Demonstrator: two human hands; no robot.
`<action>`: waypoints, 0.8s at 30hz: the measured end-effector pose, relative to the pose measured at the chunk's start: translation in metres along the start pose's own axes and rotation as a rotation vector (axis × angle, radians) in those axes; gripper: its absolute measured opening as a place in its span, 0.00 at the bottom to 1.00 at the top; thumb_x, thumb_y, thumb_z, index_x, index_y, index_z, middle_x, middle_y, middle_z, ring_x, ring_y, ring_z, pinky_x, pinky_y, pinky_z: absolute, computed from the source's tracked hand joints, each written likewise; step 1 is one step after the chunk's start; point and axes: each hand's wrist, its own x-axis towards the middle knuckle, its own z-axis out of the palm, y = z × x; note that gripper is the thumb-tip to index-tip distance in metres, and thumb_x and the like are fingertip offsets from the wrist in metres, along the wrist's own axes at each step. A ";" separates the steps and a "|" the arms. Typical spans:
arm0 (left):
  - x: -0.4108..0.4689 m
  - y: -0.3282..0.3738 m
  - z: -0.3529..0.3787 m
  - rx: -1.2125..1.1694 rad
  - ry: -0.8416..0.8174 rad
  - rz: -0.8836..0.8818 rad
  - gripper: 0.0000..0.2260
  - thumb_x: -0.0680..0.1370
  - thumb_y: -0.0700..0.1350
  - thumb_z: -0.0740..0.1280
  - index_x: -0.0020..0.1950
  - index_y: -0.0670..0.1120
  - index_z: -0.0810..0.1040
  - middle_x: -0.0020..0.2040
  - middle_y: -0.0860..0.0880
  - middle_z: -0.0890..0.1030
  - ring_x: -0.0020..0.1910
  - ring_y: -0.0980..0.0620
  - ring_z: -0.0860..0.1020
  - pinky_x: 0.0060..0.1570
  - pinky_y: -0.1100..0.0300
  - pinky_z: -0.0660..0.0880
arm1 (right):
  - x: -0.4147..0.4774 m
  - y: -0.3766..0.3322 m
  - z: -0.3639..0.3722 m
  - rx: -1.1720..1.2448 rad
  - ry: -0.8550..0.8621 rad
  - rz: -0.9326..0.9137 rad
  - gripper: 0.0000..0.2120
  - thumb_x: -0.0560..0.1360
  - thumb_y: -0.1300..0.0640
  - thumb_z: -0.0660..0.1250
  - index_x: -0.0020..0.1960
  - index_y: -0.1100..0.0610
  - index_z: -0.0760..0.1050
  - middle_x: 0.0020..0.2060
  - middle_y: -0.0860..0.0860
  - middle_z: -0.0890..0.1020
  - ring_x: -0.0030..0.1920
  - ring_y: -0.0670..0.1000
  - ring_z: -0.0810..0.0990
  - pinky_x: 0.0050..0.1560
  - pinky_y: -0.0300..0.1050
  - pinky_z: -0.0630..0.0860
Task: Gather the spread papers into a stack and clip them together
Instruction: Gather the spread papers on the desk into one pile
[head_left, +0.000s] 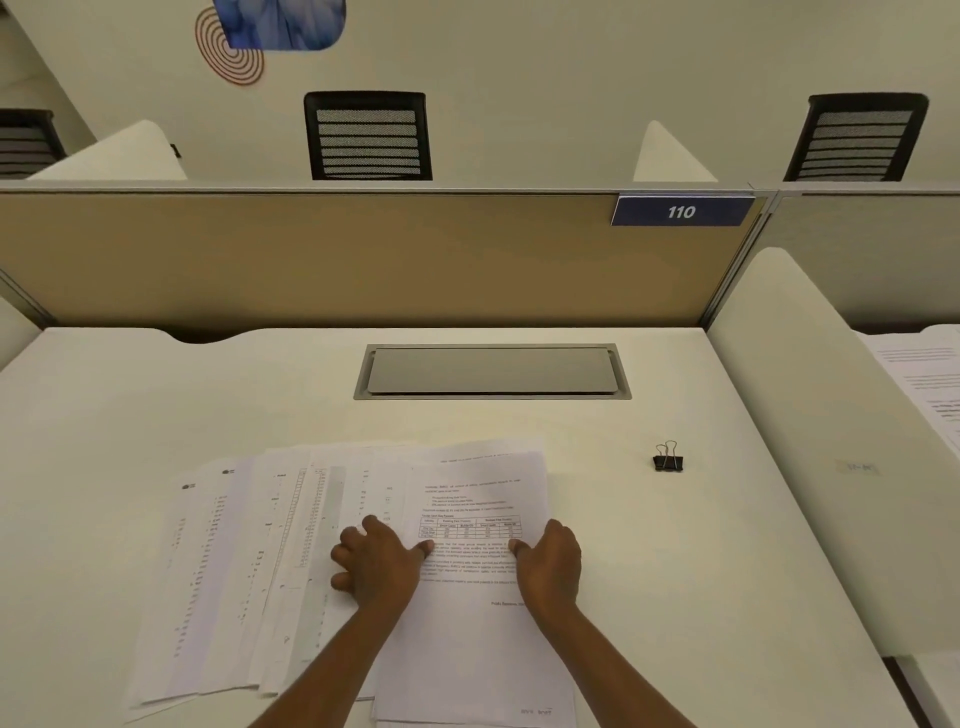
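Note:
Several printed white papers (270, 561) lie fanned out on the white desk (156, 405), overlapping from left to right. The top sheet (467, 649), with text and a small table, lies at the right end of the fan. My left hand (376, 564) rests flat on the papers at that sheet's left edge, fingers apart. My right hand (550, 564) presses on the sheet's right edge, thumb on the page. A black binder clip (668, 459) stands alone on the desk to the right of the papers, well apart from both hands.
A grey cable hatch (492, 371) is set into the desk behind the papers. A tan partition (337, 254) with a "110" sign (681, 211) closes the back. A white side divider (810, 415) borders the right; more papers (930, 379) lie beyond it.

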 end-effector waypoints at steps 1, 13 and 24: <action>0.002 0.000 -0.001 -0.014 0.008 -0.006 0.35 0.66 0.62 0.75 0.62 0.43 0.68 0.62 0.40 0.71 0.61 0.40 0.69 0.56 0.44 0.71 | -0.001 -0.002 0.001 -0.003 0.000 -0.012 0.13 0.72 0.58 0.73 0.50 0.64 0.74 0.50 0.59 0.80 0.52 0.58 0.77 0.49 0.50 0.76; 0.020 -0.012 -0.004 -0.038 -0.058 0.107 0.32 0.69 0.59 0.75 0.65 0.44 0.71 0.60 0.41 0.76 0.60 0.40 0.72 0.56 0.48 0.74 | -0.010 -0.020 0.014 -0.194 -0.036 0.025 0.17 0.74 0.51 0.69 0.57 0.60 0.72 0.60 0.56 0.71 0.62 0.57 0.68 0.54 0.54 0.72; 0.020 -0.012 -0.012 -0.229 -0.061 0.006 0.32 0.68 0.51 0.78 0.66 0.45 0.67 0.60 0.37 0.70 0.57 0.36 0.76 0.55 0.42 0.78 | -0.005 -0.027 0.010 -0.025 -0.093 0.066 0.20 0.73 0.54 0.71 0.59 0.60 0.67 0.56 0.55 0.78 0.57 0.58 0.78 0.58 0.55 0.73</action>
